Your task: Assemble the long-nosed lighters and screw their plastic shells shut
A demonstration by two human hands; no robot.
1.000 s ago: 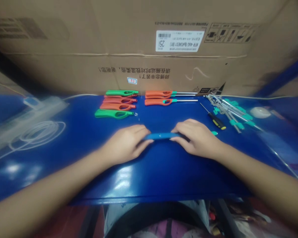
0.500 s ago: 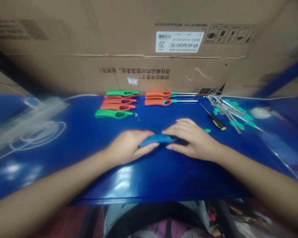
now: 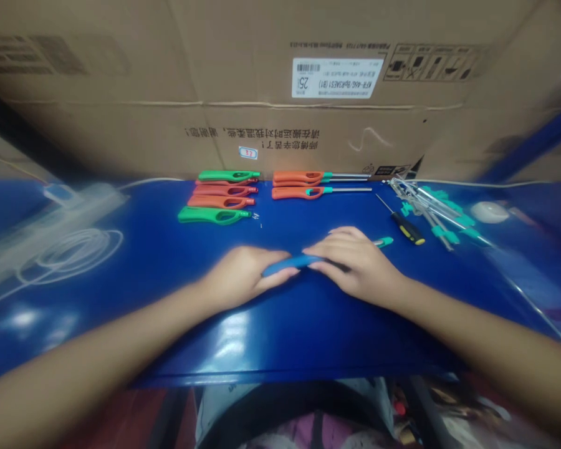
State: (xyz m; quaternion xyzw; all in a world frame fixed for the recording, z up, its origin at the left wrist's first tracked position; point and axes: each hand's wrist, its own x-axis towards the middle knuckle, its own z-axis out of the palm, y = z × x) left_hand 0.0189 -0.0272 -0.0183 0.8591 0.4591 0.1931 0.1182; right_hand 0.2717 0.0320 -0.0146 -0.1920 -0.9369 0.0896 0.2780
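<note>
A blue lighter handle (image 3: 286, 264) is held level just above the table, between my two hands. My left hand (image 3: 243, 275) is closed on its left end, the thumb along the near side. On the right end, my right hand (image 3: 362, 265) pinches it with thumb and fingers, and that hand covers part of it. A teal-tipped piece (image 3: 384, 242) shows just past my right knuckles; its other end is hidden. Behind the hands lie several green and orange lighter handles (image 3: 222, 202) without metal tubes, and a few orange lighters with metal tubes (image 3: 297, 193).
On the right lie a black and yellow screwdriver (image 3: 409, 229), a pile of metal tubes with teal parts (image 3: 442, 218) and a white rounded object (image 3: 490, 212). At left are a coiled white cable (image 3: 75, 249) and a power strip (image 3: 93, 202). A cardboard sheet (image 3: 243, 75) stands behind.
My right hand has shifted slightly left along the blue lighter handle, closing its grip nearer my left hand. More of the teal-tipped piece shows past it. My left hand has stayed put.
</note>
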